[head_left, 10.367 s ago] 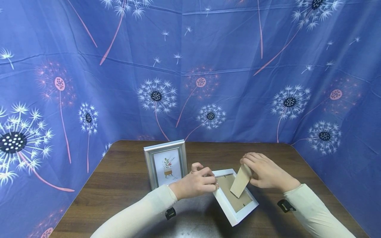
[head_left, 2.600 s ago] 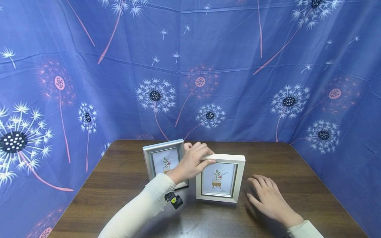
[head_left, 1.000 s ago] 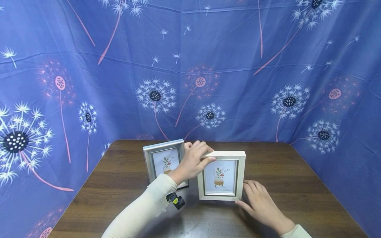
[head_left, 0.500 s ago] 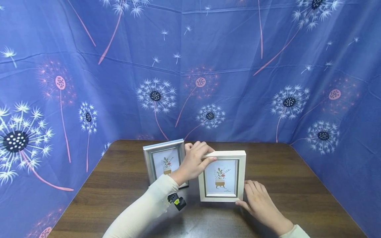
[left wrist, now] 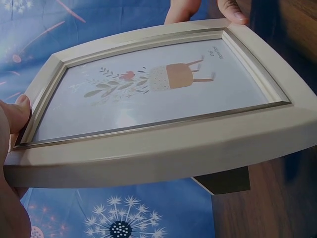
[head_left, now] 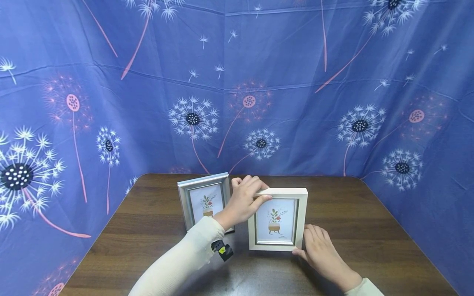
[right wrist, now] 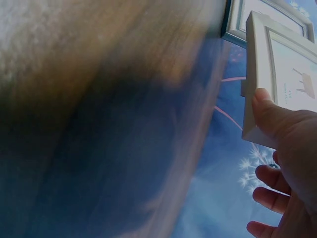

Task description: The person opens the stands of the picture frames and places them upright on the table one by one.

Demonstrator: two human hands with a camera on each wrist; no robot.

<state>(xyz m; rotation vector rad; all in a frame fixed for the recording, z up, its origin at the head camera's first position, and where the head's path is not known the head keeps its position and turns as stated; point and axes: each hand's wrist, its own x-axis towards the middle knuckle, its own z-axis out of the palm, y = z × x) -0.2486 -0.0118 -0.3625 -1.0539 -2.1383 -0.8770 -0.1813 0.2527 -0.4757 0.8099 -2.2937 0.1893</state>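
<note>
A cream picture frame (head_left: 272,247) stands upright near the middle of the table, its plant-pot print facing me. My left hand (head_left: 242,201) grips its top left corner, thumb in front and fingers over the top edge. At the lower right corner, my right hand (head_left: 320,250) holds the frame, with the thumb (right wrist: 265,106) on the corner and the index finger mostly hidden behind it. The left wrist view shows a dark support leg (left wrist: 225,181) sticking out at the frame's back.
A silver picture frame (head_left: 185,205) with a similar print stands behind and to the left, partly covered by my left hand and sleeve. Around the brown wooden table (head_left: 148,230) hangs a blue dandelion-patterned cloth (head_left: 296,82).
Earlier the cream frame lay back-up while my right hand lifted its leg; now it stands face-forward. My right hand has since come to its lower right corner. The frame has shifted slightly right.
</note>
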